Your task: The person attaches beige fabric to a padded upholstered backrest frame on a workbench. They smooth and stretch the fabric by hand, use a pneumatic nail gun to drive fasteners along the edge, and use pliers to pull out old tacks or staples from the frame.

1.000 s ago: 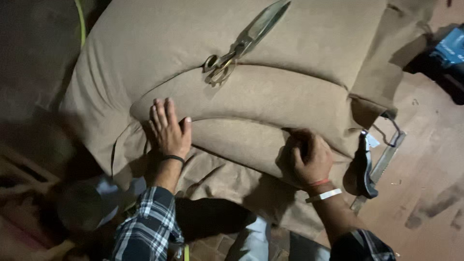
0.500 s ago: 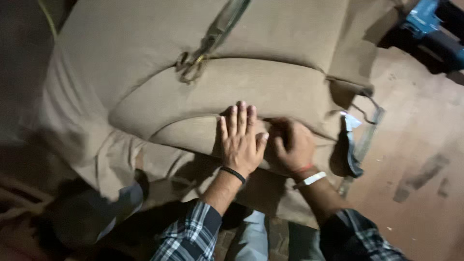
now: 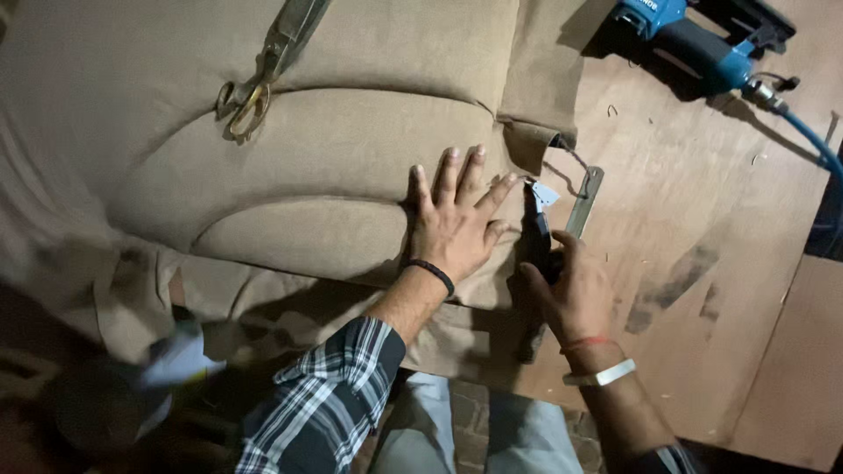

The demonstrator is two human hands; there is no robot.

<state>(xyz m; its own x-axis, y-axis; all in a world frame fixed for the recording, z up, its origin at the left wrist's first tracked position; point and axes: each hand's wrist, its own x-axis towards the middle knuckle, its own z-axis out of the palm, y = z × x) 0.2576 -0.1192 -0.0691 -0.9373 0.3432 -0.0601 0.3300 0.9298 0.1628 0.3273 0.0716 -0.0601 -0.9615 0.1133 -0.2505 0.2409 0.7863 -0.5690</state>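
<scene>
Head view looks down on a tan upholstered cushion (image 3: 334, 167) lying across the left and middle of a plywood workbench (image 3: 702, 263), its loose fabric skirt spilling over the near edge. The left hand (image 3: 452, 224) lies flat and released on the cushion's right end, fingers spread, pressing the cloth down near the corner. The right hand (image 3: 571, 294) is clenched around a dark, narrow strip or tool (image 3: 537, 241) at the cushion's right edge; just what it is cannot be told, though a small white tag (image 3: 544, 193) shows at its far end. The cushion looks soft and yielding on top, bulky rather than heavy, and the woven cover seems grippy enough to hold under a flat palm; the best hold is probably at the edge seam and the loose flap (image 3: 536, 140) by the corner, where the cloth can be pinched and drawn taut. A thin metal strip (image 3: 584, 202) lies just beside the right hand on the board. Large brass-handled scissors (image 3: 263, 75) rest on the cushion, far left, well apart from both hands. A blue pneumatic stapler (image 3: 694, 44) with its blue hose (image 3: 812, 145) sits at the far right, and stray staples dot the board.
</scene>
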